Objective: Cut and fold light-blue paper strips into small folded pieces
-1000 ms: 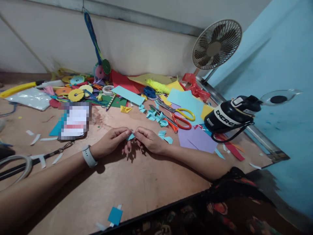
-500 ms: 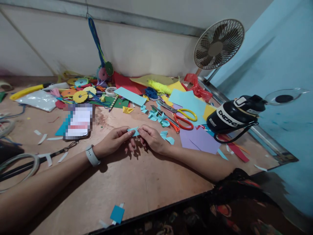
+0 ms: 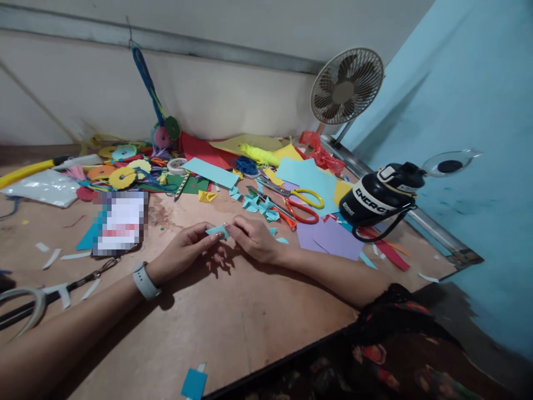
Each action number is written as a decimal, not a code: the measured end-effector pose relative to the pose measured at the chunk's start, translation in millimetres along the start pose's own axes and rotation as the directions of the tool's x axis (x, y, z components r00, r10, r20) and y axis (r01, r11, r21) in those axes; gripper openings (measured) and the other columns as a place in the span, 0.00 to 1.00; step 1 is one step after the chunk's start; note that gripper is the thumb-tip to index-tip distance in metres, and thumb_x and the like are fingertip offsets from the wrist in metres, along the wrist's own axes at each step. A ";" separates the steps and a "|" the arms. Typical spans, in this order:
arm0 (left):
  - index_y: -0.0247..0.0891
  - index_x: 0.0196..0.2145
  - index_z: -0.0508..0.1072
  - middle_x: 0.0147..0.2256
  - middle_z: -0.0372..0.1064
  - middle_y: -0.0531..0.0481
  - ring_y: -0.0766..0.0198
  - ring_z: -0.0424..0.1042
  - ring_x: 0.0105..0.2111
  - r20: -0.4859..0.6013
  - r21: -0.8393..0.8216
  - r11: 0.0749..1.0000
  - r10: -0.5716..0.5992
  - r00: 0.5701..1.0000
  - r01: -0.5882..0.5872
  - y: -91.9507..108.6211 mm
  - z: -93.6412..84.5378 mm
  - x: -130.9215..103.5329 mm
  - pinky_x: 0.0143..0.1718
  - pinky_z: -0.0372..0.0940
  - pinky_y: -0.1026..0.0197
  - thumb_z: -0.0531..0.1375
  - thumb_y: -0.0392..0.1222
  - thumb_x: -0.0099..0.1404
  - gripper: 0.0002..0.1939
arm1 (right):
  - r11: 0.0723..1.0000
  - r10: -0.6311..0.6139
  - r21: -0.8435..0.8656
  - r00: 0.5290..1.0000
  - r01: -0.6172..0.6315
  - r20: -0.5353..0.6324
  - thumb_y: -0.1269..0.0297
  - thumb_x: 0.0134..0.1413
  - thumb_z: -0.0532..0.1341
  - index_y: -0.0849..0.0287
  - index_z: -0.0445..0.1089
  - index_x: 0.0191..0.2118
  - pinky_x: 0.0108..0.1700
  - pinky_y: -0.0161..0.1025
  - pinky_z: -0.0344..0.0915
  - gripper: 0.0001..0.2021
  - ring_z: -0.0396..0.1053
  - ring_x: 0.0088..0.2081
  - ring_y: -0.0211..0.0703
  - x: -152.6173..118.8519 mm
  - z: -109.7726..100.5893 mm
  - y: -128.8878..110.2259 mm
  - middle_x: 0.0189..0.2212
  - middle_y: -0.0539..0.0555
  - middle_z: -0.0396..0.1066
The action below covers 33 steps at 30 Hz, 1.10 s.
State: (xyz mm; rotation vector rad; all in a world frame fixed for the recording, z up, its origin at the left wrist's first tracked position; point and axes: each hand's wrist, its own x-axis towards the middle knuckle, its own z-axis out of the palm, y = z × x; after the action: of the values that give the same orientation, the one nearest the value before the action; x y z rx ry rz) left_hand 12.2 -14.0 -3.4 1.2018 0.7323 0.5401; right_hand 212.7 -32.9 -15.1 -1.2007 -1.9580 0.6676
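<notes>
Between both hands, above the middle of the table, is a small light blue paper piece (image 3: 218, 230). My left hand (image 3: 194, 247), with a pale watch on its wrist, pinches the paper's lower left part between thumb and fingers. At the right end of the paper, my right hand (image 3: 252, 238) grips it with thumb and index finger. Folded light blue paper pieces (image 3: 260, 204) lie in a heap just beyond the right hand. A yellow folded piece (image 3: 207, 196) rests behind the hands.
Orange-handled scissors (image 3: 302, 212) and yellow-handled scissors (image 3: 308, 197) lie right of the heap, near purple sheets (image 3: 331, 238). A black bottle (image 3: 377, 194) lies tilted at the right. A phone (image 3: 120, 222) is left; a fan (image 3: 346, 86) stands behind.
The view has shifted, so the table items appear further left. The fingers of my right hand have curled in more at the paper's end, and the paper is tilted differently.
</notes>
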 end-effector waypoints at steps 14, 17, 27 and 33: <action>0.36 0.38 0.78 0.36 0.77 0.46 0.66 0.74 0.33 -0.098 0.026 0.997 0.073 0.993 -0.070 -1.2 -5.2 0.5 0.33 0.69 0.67 0.67 0.48 0.63 0.13 | 0.577 0.216 -0.807 0.976 -0.125 0.003 0.64 0.64 0.57 0.63 0.73 0.44 0.45 0.45 0.61 0.11 0.68 0.48 0.54 25.6 -54.1 25.6 0.45 0.63 0.72; 0.37 0.39 0.78 0.41 0.78 0.45 0.63 0.75 0.37 -0.086 -0.047 0.996 0.078 0.993 -0.082 -3.1 -4.0 -0.3 0.37 0.70 0.63 0.68 0.48 0.61 0.13 | 0.582 0.215 -0.803 0.977 -0.128 0.000 0.66 0.64 0.57 0.62 0.73 0.43 0.45 0.44 0.60 0.09 0.69 0.47 0.52 26.0 -52.3 26.7 0.45 0.62 0.72; 0.38 0.47 0.78 0.52 0.74 0.40 0.50 0.71 0.53 -0.030 -0.150 0.988 0.041 0.999 -0.045 -5.9 -4.7 -1.4 0.56 0.65 0.45 0.66 0.45 0.64 0.15 | 0.784 0.153 -0.605 0.988 -0.141 -0.031 0.69 0.60 0.61 0.59 0.73 0.35 0.37 0.37 0.56 0.04 0.69 0.39 0.44 22.9 -66.2 4.4 0.37 0.54 0.75; 0.39 0.48 0.78 0.51 0.74 0.42 0.52 0.73 0.52 0.098 -0.208 0.978 0.035 0.995 -0.014 -13.0 -10.0 1.3 0.59 0.62 0.45 0.67 0.44 0.63 0.15 | 0.877 -0.173 -0.447 0.984 0.176 0.048 0.67 0.63 0.59 0.60 0.71 0.36 0.39 0.38 0.57 0.06 0.66 0.35 0.41 8.7 -42.1 -7.6 0.34 0.54 0.73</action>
State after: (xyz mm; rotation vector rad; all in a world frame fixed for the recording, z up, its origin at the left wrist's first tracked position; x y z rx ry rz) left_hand 5.5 -10.4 -18.0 1.0375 0.5612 0.5580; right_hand 239.8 -26.1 18.4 -1.2616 -2.2698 0.1190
